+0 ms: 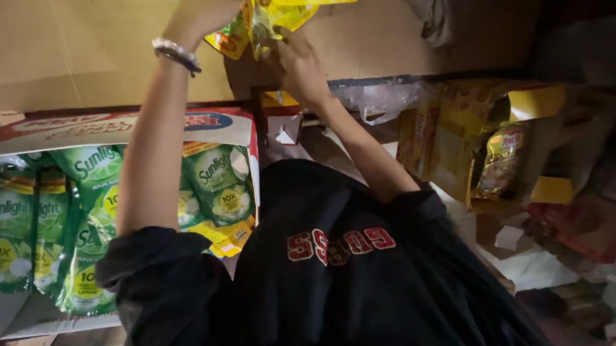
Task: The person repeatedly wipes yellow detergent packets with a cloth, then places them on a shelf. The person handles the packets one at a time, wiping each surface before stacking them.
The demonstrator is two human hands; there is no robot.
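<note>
Both hands are raised to the top of the view, where the left hand (pixel 200 11) closes on the yellow sachets (pixel 273 15) hanging there and the right hand (pixel 300 62) pinches their lower edge with its fingers, above an open box (pixel 112 129) of green pouches (pixel 218 184).

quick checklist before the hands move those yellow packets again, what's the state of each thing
1. Left hand gripping the yellow packets: ok, though partly cut off by the frame edge.
2. Right hand on the packets: ok, fingers touch from below.
3. Whole bunch in view: not ok, top cropped.
4. Open box of green pouches within reach at left: ok.
5. Light: not ok, dim on the right.
</note>
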